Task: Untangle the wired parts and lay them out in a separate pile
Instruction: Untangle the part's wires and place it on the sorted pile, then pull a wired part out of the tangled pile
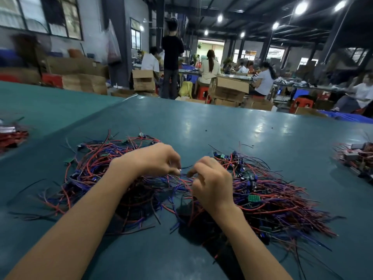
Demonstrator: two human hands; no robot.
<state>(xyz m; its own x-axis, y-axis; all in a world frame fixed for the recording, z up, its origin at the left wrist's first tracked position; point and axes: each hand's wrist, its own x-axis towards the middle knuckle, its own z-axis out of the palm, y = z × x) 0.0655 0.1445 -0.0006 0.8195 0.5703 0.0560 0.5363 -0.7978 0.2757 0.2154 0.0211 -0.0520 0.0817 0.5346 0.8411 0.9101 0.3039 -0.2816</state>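
While left hand [159,158], right hand [212,184] pinch wires [184,179]

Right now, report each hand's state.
Left hand: fingers curled, pinching wires.
Right hand: fingers curled, pinching wires too.

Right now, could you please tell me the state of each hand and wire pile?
Left hand: pinching a wired part.
Right hand: pinching the same wired part.
Left pile: tangled, wires looping every way.
Right pile: laid out, wires fanned roughly parallel.
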